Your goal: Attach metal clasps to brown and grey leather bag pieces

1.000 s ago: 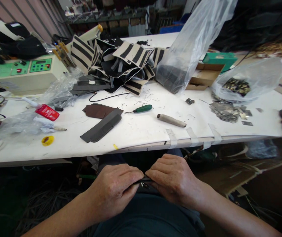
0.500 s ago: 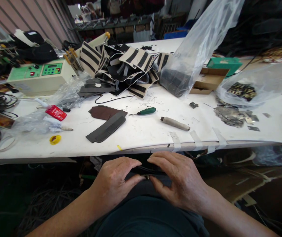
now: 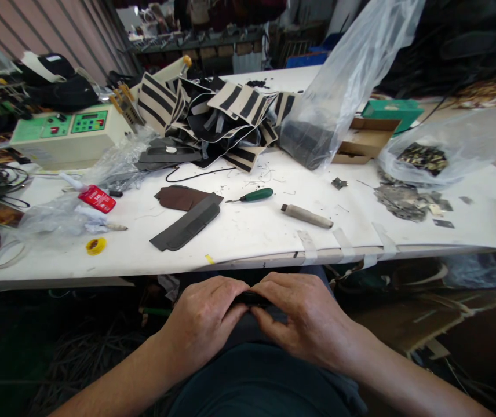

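Below the table edge, over my lap, my left hand (image 3: 202, 321) and my right hand (image 3: 306, 318) meet with fingers curled. Between them they pinch a thin dark piece (image 3: 250, 299), most of it hidden under my fingers. On the white table (image 3: 248, 243) just ahead lie a dark grey leather strip (image 3: 187, 223), a brown leather piece (image 3: 178, 197), a green-handled awl (image 3: 252, 195) and a wooden-handled tool (image 3: 306, 216).
A pile of striped black and cream pieces (image 3: 222, 116) sits at the back. A cream machine with green panels (image 3: 63, 136) stands at the left, near a red-labelled glue tube (image 3: 95, 198). Clear plastic bags (image 3: 339, 87), a cardboard box (image 3: 363, 142) and several metal bits (image 3: 407, 200) lie to the right.
My fingers spread apart over the dark piece half a second ago, then closed together on it again. The view shifted slightly; nothing on the table moved.
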`<state>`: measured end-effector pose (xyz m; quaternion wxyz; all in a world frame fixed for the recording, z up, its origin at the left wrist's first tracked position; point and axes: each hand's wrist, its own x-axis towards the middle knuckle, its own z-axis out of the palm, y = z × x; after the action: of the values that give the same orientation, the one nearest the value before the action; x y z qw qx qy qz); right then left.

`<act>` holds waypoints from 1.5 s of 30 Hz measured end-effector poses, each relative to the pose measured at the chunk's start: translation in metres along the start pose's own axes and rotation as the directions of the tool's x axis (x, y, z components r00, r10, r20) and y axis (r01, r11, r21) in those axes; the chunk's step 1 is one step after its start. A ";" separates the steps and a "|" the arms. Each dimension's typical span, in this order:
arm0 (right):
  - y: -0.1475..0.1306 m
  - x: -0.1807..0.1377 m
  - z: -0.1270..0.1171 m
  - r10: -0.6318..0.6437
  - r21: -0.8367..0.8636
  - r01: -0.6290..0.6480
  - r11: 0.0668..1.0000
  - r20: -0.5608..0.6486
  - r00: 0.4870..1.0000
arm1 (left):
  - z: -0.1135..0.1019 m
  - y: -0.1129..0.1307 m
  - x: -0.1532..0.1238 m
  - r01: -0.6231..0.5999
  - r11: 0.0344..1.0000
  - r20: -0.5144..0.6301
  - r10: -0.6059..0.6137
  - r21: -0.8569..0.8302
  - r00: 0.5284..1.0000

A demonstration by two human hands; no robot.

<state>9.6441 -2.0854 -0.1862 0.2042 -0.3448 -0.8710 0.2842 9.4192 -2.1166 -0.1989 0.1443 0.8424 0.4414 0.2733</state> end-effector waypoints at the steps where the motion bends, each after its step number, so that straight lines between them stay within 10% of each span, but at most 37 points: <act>1: 0.001 0.000 0.001 -0.015 0.002 0.015 1.000 -0.007 1.000 | 0.001 -0.001 0.000 0.016 1.000 -0.007 -0.016 0.000 1.000; 16: -0.006 0.000 -0.003 0.054 0.179 -0.050 0.983 -0.019 0.998 | 0.000 0.004 -0.002 -0.094 0.996 -0.112 0.093 -0.007 0.989; 24: 0.002 0.008 0.002 0.111 0.002 -0.111 0.994 -0.052 0.992 | 0.007 0.001 -0.001 -0.021 1.000 -0.039 0.021 0.021 0.999; 29: 0.008 0.004 0.020 0.055 -0.109 -0.069 0.992 -0.123 0.991 | 0.011 -0.007 -0.002 0.076 0.996 -0.029 -0.074 0.046 0.997; 45: 0.014 -0.004 0.011 -0.213 -0.171 0.203 0.964 -0.046 0.976 | 0.003 -0.005 -0.006 -0.178 0.975 -0.032 0.184 0.133 0.982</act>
<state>9.6476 -2.0841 -0.2038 0.2313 -0.2760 -0.9160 0.1766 9.4146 -2.1186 -0.2058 0.0543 0.8805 0.3827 0.2745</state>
